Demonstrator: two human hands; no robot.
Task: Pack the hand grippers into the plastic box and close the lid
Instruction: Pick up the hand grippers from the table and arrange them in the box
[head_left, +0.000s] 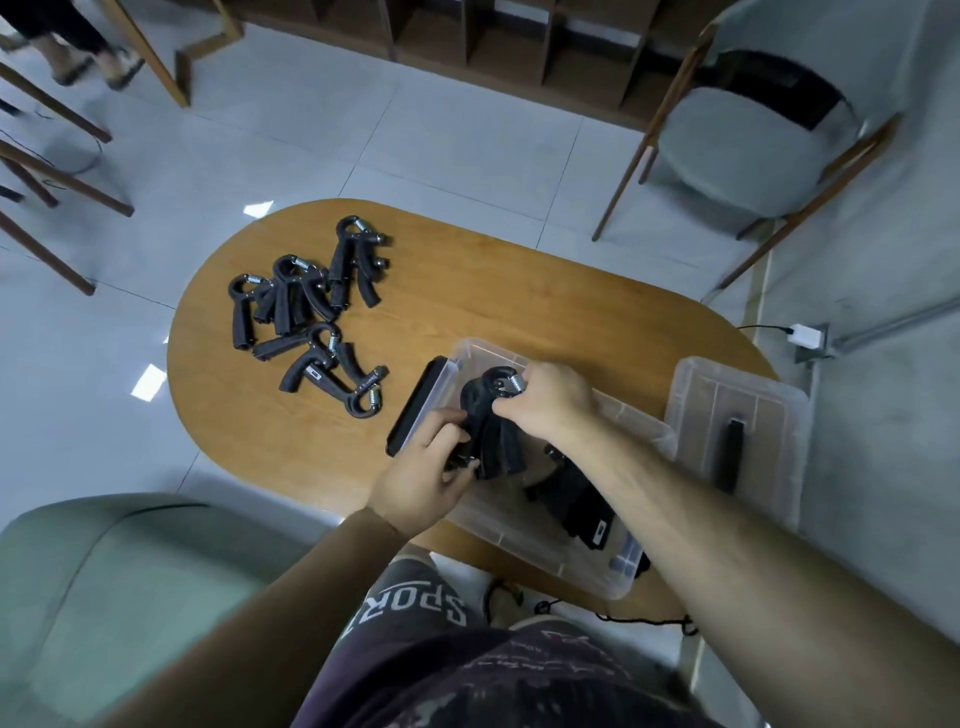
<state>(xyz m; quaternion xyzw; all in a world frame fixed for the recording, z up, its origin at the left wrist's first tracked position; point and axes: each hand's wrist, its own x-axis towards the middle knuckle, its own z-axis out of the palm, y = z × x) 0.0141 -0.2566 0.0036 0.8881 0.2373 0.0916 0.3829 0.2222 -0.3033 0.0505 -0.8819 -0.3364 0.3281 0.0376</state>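
Two hands grip one black hand gripper (485, 415) over the left end of the clear plastic box (613, 587). The right hand (550, 402) pinches its spring end between thumb and curled fingers. The left hand (423, 483) closes its fingers around the lower handles from the left side. The box sits open on the oval wooden table (467, 291), near the front edge. More black grippers (571, 501) lie inside it, toward its right end. A black latch handle (415, 410) hangs on the box's left end wall. The clear lid (737, 410) lies flat on the table just right of the box, with a black handle at its middle. A loose pile of grippers (306, 306) rests on the table's left part, well apart from the box
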